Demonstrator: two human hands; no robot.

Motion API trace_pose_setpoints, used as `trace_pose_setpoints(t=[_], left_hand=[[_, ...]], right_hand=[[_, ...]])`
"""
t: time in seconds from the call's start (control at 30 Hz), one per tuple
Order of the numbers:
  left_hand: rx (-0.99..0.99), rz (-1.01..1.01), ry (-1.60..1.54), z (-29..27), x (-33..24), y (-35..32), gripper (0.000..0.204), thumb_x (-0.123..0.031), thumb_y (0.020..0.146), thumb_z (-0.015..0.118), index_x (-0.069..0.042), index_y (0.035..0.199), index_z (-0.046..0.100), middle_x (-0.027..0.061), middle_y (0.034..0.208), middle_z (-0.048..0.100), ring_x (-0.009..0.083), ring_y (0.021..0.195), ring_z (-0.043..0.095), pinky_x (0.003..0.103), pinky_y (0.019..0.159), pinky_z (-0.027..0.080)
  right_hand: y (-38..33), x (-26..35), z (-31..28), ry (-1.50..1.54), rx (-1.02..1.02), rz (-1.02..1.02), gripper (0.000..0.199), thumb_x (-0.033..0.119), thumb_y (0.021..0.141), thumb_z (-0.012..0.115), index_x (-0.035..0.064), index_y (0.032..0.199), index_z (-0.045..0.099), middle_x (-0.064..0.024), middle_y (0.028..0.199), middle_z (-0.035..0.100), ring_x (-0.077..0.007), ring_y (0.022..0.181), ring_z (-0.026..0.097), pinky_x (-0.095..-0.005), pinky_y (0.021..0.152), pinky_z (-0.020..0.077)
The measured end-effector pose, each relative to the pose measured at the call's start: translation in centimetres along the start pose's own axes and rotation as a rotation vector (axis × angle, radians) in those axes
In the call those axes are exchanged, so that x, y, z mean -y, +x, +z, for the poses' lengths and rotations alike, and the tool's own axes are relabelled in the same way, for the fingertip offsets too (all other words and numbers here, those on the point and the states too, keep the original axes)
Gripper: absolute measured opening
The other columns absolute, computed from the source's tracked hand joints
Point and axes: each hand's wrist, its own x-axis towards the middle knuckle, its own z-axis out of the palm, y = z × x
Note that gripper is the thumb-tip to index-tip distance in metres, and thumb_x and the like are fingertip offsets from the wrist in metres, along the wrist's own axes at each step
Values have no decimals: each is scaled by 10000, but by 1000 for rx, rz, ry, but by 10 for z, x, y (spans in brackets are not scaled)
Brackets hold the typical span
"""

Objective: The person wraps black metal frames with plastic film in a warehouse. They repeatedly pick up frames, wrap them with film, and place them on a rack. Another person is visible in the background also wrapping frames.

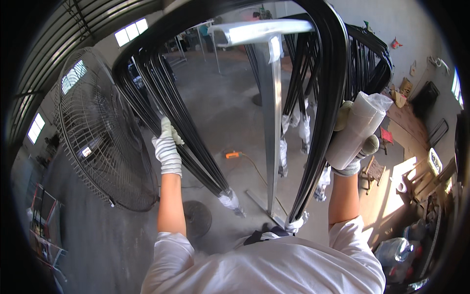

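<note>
A bundle of long, bent black strips (330, 73) hangs in an arch over a silver T-shaped metal stand (271, 122). Clear plastic film (229, 200) wraps the lower ends. On the left side of the arch, my left hand (168, 149), in a white knitted glove, is closed on some of the strips. My right hand (353, 161), gloved too, grips a roll of clear plastic film (356, 130) beside the right side of the bundle. The roll is tilted, its top leaning right, and it covers part of my palm.
A large black fan (100, 132) stands close by my left arm, its round base (198, 219) on the floor. More black strips (369, 61) hang behind at the right. An orange socket block (233, 155) with a cord lies beyond the stand. Bottles (395, 250) stand at lower right.
</note>
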Motion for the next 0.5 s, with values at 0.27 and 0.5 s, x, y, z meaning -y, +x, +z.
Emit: trace_pose_setpoints(t=[0.27, 0.5], left_hand=[[-103, -231, 183, -63, 88, -92, 404, -343, 729, 699, -48, 801, 433, -7, 508, 448, 86, 390, 403, 240, 375, 353], [-80, -412, 261, -125, 196, -136, 513, -277, 750, 687, -16, 1073, 384, -5, 571, 504, 78, 451, 453, 219, 440, 411]], right_hand=[[-94, -5, -57, -155, -429, 145, 790, 608, 472, 678, -48, 875, 498, -101, 646, 524, -159, 533, 490, -236, 483, 414], [-195, 5, -103, 238, -448, 481, 738, 421, 446, 732, -69, 942, 489, -151, 721, 559, -226, 576, 536, -293, 525, 456]])
